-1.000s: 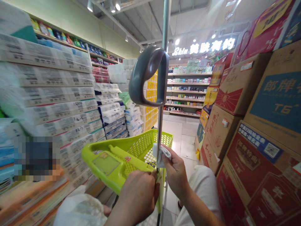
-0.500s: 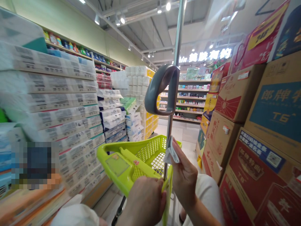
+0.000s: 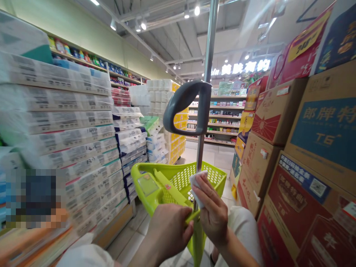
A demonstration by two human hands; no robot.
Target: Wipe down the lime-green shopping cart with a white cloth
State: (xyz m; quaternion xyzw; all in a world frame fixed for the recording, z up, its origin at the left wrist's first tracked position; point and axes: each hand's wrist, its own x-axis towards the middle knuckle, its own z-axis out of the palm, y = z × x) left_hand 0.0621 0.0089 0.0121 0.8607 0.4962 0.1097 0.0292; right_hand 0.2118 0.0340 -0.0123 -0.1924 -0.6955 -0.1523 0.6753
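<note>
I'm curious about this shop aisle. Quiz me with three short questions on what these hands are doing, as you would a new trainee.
1. True or false: the right hand holds a white tissue against the metal pole.
2. Multiple choice: what does the left hand grip? A) a cardboard box B) the lime-green basket C) a shelf edge
3. Fill in the blank: the loop-shaped handle on the pole is ____ in colour.

Key: 1 true; 2 B; 3 grey.
</note>
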